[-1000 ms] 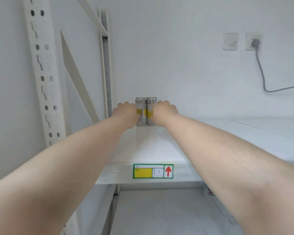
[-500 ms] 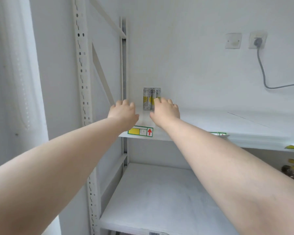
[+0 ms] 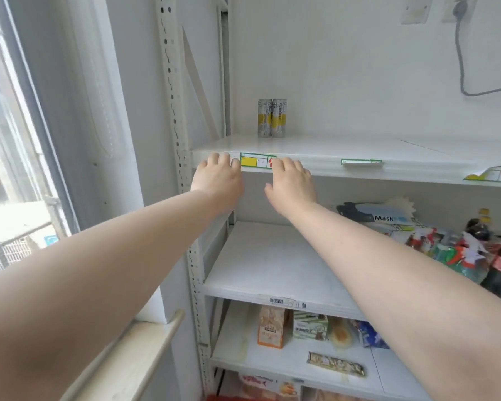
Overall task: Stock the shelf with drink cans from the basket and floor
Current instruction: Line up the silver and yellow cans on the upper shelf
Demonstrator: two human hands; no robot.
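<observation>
Two slim silver cans with yellow patches (image 3: pixel 272 118) stand upright and touching at the back left of the top white shelf (image 3: pixel 315 146), against the wall. My left hand (image 3: pixel 217 178) and my right hand (image 3: pixel 291 182) are side by side in front of the shelf's front edge, well short of the cans. Both hold nothing and their fingers are relaxed. The fingertips reach up to the edge beside a yellow and green price label (image 3: pixel 258 161). No basket or floor cans are in view.
A perforated shelf upright (image 3: pixel 175 125) runs down on the left, beside a window. The middle shelf (image 3: pixel 272 267) carries mask packs (image 3: pixel 382 215) and bottles (image 3: pixel 492 256) at its right. Snack packets (image 3: pixel 301 328) lie on the lower shelf. A power cable (image 3: pixel 460 68) hangs on the wall.
Both hands let go of the two cans and drew back from the shelf's rear to its front edge. My view pulled back and dropped, revealing the lower shelves.
</observation>
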